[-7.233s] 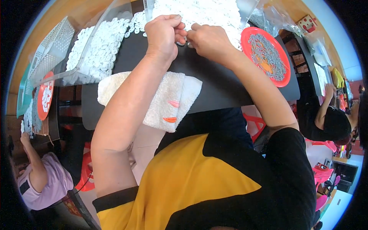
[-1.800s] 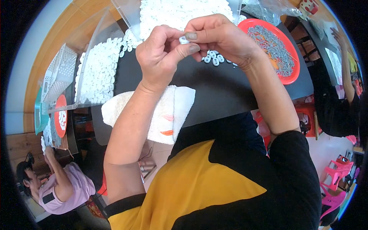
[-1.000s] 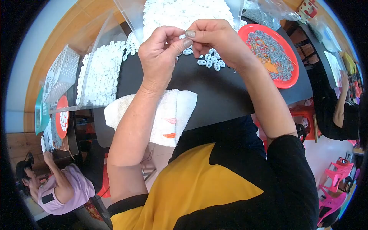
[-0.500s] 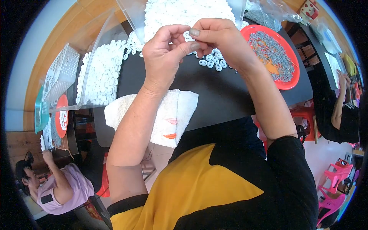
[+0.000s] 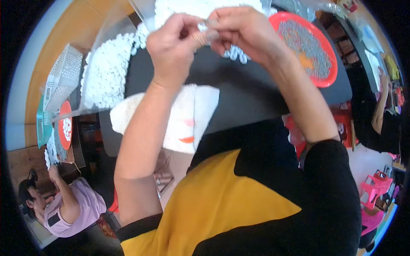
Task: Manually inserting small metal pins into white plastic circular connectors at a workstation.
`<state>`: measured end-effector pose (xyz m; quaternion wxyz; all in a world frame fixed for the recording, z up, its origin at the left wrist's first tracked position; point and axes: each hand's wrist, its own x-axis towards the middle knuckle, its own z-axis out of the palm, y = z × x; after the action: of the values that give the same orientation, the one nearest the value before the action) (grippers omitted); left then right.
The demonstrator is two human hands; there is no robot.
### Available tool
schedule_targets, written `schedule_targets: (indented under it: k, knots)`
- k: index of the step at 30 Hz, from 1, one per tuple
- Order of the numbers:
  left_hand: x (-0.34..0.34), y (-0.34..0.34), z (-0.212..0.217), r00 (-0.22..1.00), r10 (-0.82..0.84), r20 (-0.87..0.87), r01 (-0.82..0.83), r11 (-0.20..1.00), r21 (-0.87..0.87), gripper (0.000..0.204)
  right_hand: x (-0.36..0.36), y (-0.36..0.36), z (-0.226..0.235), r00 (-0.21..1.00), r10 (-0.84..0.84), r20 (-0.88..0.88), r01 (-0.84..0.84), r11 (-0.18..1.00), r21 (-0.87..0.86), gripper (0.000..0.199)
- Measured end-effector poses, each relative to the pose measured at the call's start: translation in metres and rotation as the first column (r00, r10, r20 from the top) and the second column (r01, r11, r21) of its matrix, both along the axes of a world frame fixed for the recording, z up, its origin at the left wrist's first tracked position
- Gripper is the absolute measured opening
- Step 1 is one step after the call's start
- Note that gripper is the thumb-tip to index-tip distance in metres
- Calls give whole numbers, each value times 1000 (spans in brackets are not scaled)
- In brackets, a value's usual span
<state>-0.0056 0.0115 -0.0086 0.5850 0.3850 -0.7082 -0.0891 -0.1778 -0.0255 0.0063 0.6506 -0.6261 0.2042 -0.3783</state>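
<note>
1. While the clear plastic bag heaped with small white plastic rings (image 5: 106, 72) lies as it did a moment ago at the far left of the black tabletop (image 5: 247, 91), the hands have drawn a little closer to the camera and now cover more of the heap beyond them.
2. Left of that bag, past the table edge, a white perforated plastic basket (image 5: 64, 77) stands over a green one, with a small red round dish (image 5: 65, 130) below them; any labels there are too small to make out.
3. Nearer the body, a white cloth with orange marks (image 5: 188, 123) lies unmoved under the left forearm.
4. Closed at the fingertips, the left hand (image 5: 175, 47) pinches a tiny white plastic piece (image 5: 203, 26), as it did half a second ago.
5. Meeting it from the right, the right hand (image 5: 243, 30) pinches the same piece, so the fitting work looks ongoing rather than finished.
6. Just beyond them, loose white rings (image 5: 235, 53) lie on the table.
7. At the far right, a red round plastic tray of small grey metal parts (image 5: 309, 47) sits unchanged.
</note>
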Motion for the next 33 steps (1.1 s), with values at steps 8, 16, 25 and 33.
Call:
schedule_targets:
  k: [8, 16, 25, 33]
  knots:
    - [6, -5, -5, 942, -216, -255, 252, 960, 118, 19, 6, -3, 10, 999, 34, 10, -35, 976, 215, 14]
    - [-5, -2, -1, 906, -101, -411, 237, 925, 296, 22, 2, -5, 0, 978, -180, -101, 178, 984, -29, 22]
    - [-3, 1, 5, 947, -104, -304, 199, 932, 303, 20, -3, -11, 4, 982, -134, -137, 131, 991, -31, 22]
    - [-3, 5, 6, 960, -99, -262, 156, 965, 210, 14, -1, -5, 9, 988, -114, -102, 108, 992, -67, 21]
